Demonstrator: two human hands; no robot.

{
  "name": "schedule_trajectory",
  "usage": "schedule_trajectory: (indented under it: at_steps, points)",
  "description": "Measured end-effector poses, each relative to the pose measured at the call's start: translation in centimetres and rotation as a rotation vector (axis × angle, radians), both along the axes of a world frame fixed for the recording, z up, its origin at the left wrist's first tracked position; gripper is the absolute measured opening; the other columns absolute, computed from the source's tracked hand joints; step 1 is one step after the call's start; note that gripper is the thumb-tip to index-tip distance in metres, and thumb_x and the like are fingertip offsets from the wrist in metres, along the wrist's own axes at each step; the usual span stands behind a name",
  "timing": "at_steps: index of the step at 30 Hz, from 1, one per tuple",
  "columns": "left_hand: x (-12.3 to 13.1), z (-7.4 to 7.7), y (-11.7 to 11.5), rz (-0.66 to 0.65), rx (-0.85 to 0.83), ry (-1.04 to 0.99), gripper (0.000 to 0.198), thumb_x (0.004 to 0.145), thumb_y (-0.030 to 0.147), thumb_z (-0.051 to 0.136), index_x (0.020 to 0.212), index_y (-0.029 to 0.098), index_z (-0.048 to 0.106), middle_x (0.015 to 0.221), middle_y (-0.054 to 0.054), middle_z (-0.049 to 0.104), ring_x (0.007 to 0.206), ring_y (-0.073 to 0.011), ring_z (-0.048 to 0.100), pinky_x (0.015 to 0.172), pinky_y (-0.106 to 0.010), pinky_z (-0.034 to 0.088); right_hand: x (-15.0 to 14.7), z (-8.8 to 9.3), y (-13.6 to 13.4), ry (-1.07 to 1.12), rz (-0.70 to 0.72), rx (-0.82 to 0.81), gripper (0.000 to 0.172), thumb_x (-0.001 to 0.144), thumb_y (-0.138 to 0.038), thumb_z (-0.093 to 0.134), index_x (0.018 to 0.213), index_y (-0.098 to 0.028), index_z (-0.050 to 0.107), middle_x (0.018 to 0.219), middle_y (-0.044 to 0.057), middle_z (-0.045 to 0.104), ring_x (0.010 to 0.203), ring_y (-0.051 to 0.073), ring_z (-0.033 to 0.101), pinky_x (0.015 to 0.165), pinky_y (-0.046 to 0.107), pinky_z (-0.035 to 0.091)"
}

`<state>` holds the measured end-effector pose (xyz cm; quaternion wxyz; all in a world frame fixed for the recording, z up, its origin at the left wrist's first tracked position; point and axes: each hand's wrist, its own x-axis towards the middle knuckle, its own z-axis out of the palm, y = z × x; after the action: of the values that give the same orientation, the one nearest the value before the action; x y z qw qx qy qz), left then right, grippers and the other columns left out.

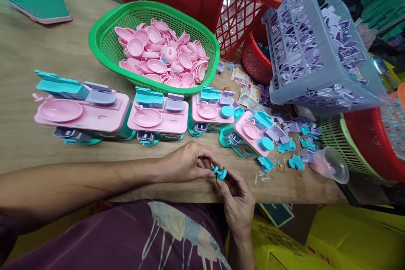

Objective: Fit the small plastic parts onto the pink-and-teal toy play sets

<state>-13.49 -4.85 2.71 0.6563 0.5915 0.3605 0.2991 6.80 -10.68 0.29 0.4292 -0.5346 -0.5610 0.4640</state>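
Note:
A small turquoise plastic part with round discs (221,174) sits between my two hands, close to the table's front edge. My left hand (188,162) pinches its left end between thumb and fingers. On its right side, my right hand (238,198) grips it with the fingertips, its other fingers curled. Whether it is one piece or two pressed together, I cannot tell. Just beyond stand several toy kitchen units with pink tops; the rightmost unit (251,133) is set at an angle and carries a pink pan (251,130) and a turquoise round piece (265,143).
A green basket (95,44) of pink toy dishes stands behind the units. Further back are a red crate (183,0) and a clear crate (332,93) of lilac parts. Loose turquoise parts (296,162), stickers (249,94) and a clear cup (338,168) lie at the right.

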Motion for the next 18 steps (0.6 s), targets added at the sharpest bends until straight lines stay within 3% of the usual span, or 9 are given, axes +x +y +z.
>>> schedule_trajectory:
  at_steps: [5,14,18]
  points:
    - [-0.17,0.40,0.09,-0.015,0.124,0.061,0.024,0.078,0.014,0.064,0.100,0.010,0.070,0.092,-0.009,0.067,0.072,-0.0123,0.063,0.064,-0.019,0.053,0.11,-0.04,-0.02,-0.023,0.025,0.031,0.029,0.083,-0.019,0.066,0.112,-0.022,0.064,0.109,0.008,0.062,0.099,0.019,0.065,0.085,0.033,0.057]
    - [0.02,0.13,-0.11,-0.019,0.079,0.087,0.026,0.075,0.012,0.066,0.101,0.009,0.070,0.091,-0.010,0.068,0.071,-0.0138,0.064,0.064,-0.021,0.054,0.31,-0.19,-0.23,-0.106,0.064,0.089,0.030,0.083,-0.016,0.066,0.112,-0.023,0.065,0.106,0.006,0.063,0.097,0.018,0.063,0.084,0.032,0.055]
    - [0.08,0.18,-0.33,-0.003,0.218,0.126,0.026,0.073,0.004,0.062,0.097,0.009,0.071,0.089,-0.009,0.067,0.073,-0.0140,0.063,0.065,-0.020,0.052,-0.04,-0.11,-0.21,-0.240,0.069,0.177,0.030,0.082,-0.016,0.068,0.111,-0.022,0.066,0.102,0.006,0.064,0.093,0.018,0.063,0.082,0.031,0.054]
